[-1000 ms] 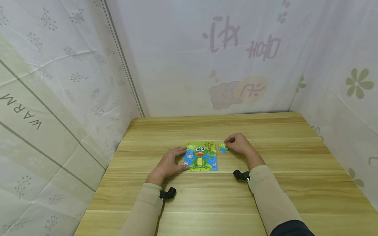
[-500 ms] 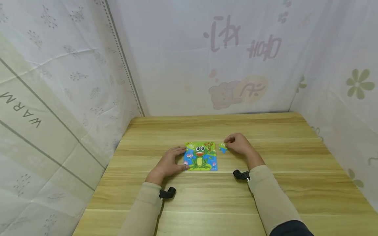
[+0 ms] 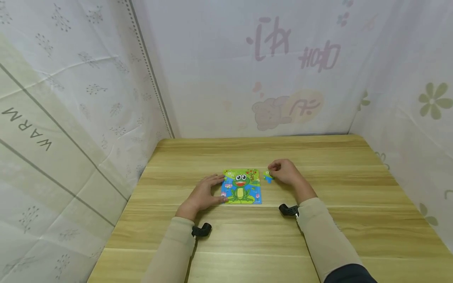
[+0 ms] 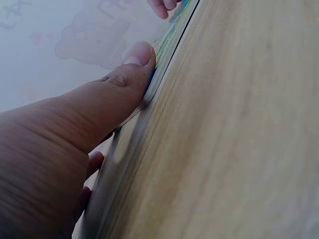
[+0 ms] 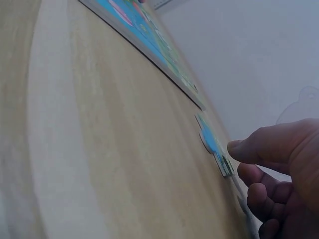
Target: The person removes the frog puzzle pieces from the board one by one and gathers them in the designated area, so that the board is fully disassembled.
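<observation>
A square frog puzzle [image 3: 241,187] with a green and blue picture lies flat on the wooden table. My left hand [image 3: 201,195] spans its left side: the thumb touches the lower left corner, and the fingers lie by the upper left edge. In the left wrist view the thumb [image 4: 132,64] rests on the board's edge. Just right of the puzzle lies a loose puzzle piece [image 3: 267,179], apart from the board. My right hand [image 3: 286,172] is at the piece's upper right corner. In the right wrist view the thumb [image 5: 241,148] looks slightly off the piece, with the other fingers loosely curled.
The wooden table [image 3: 255,243] stretches around both hands. Printed curtains [image 3: 212,70] hang behind it and at both sides. A black camera mount [image 3: 201,230] sits on the left wrist, and a similar camera mount [image 3: 288,210] on the right one.
The head view has shifted slightly. Both hands, the puzzle and the loose piece hold the same places relative to each other.
</observation>
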